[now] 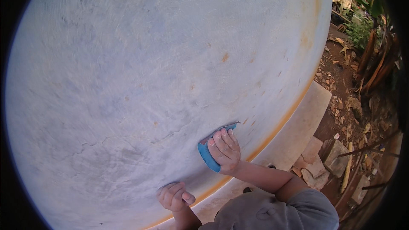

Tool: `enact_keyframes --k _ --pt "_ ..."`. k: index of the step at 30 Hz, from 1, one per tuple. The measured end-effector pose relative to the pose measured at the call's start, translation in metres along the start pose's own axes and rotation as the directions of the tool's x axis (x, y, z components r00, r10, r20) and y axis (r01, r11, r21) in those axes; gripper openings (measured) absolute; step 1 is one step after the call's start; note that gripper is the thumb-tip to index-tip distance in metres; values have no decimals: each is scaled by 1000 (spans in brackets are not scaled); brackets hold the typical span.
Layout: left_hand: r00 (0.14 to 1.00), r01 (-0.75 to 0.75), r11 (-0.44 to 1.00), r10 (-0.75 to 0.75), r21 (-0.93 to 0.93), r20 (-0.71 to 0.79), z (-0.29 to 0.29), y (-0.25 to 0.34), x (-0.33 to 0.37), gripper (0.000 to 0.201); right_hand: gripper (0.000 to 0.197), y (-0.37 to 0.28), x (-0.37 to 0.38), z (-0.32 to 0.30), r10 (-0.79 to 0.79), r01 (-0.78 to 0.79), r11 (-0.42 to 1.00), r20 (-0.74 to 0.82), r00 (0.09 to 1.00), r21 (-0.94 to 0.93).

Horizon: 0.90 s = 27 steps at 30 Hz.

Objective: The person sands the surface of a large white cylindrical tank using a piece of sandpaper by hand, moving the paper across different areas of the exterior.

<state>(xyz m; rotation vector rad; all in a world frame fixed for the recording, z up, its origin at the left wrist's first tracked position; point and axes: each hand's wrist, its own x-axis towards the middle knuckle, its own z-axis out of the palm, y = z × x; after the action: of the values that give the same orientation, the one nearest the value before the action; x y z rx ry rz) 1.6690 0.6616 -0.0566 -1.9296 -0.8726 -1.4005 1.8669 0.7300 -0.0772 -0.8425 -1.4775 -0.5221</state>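
A large pale bluish-white wall [140, 81] fills most of the view, with fine cracks, cloudy smears and small orange-brown spots. My right hand [226, 149] presses a bent sheet of blue-backed sandpaper [207, 157] against the lower part of this wall. The fingers lie over the sheet, and its far edge curls up past the fingertips. Lower and to the left, my left hand [174, 196] is curled beside the wall, its fingers folded in and the thumb showing. Whether anything is inside those fingers is hidden.
An orange-brown stain [272, 134] runs along the wall's base, above a pale ledge [311, 106]. Broken stone slabs [315, 168] lie on brown soil at the right. Thin rods [370, 151] jut in there, with dry leaves and green plants [360, 30] farther off.
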Motion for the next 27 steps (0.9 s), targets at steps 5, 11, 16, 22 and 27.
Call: enact_keyframes --k 5,11,16,22,27 --pt "1000 -12 1000 12 8 21 0 4 -2 27 41 -1 -47 -6 -5 -7 995 117 993 104" --pt "999 -31 999 31 -7 7 3 -1 5 20 40 -4 -36 -41 4 -74 964 264 964 255" --pt "997 -30 999 32 -33 64 1 2 5 17 38 2 11 -34 -12 -22 972 143 990 233" --pt "996 15 998 -10 -58 84 -9 8 -3 16 37 12 -11 -20 -125 94 970 130 984 225" --pt "995 24 1000 -23 -7 93 -6 5 -3 18 37 11 -18 -47 -67 -27 922 226 972 387"
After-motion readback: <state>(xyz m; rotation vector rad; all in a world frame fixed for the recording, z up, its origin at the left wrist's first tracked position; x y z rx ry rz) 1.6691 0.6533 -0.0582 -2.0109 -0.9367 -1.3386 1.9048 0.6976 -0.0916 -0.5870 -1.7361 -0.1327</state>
